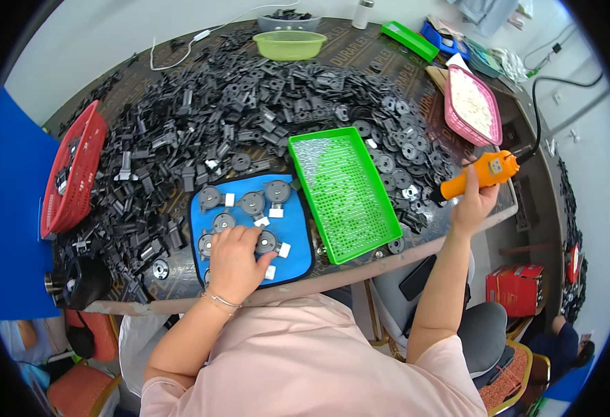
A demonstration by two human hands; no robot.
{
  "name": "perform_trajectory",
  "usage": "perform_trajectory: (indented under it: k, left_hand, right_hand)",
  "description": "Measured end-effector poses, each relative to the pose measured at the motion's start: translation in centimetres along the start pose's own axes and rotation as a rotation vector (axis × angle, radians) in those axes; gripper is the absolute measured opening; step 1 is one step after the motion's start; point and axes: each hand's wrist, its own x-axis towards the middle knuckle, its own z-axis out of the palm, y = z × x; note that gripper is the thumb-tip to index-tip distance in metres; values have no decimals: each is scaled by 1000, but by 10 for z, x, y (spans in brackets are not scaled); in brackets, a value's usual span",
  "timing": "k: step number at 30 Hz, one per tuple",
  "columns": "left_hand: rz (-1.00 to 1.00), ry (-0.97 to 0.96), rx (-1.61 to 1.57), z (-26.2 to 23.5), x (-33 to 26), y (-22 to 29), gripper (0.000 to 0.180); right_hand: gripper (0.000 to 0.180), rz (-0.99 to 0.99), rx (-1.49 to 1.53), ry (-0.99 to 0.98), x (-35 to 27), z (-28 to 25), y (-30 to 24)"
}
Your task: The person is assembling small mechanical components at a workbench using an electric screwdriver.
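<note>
A blue mat [297,260] with a dark border lies at the table's near edge. On it sit several round dark grey plastic parts, each with a white block, such as the upper right one [277,192]. My left hand [235,258] comes down palm first over the mat's lower part, its fingers and thumb around one round grey part [267,241]; the hand partly covers its neighbours. Raised at the right, beyond the table's front edge, my right hand [474,203] grips an orange electric screwdriver [482,175] with a black nose pointing left and a cable at its rear.
Beside the mat stands a green perforated tray [393,229]. Loose black plastic parts [201,118] are heaped across the table. A red basket [76,170] is at the left, a pink basket [494,115] of white pieces at the right, a yellow-green basin [290,46] at the back.
</note>
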Motion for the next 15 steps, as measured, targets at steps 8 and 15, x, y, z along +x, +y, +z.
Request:
perform_trajectory:
  k: [8,15]
  left_hand:
    - [43,-108,-104,4,11,5,43]
    - [120,-259,-257,17,27,20,42]
  right_hand:
    - [32,-59,190,-70,5,23,-25]
    - [32,171,402,-141,-26,57,-47]
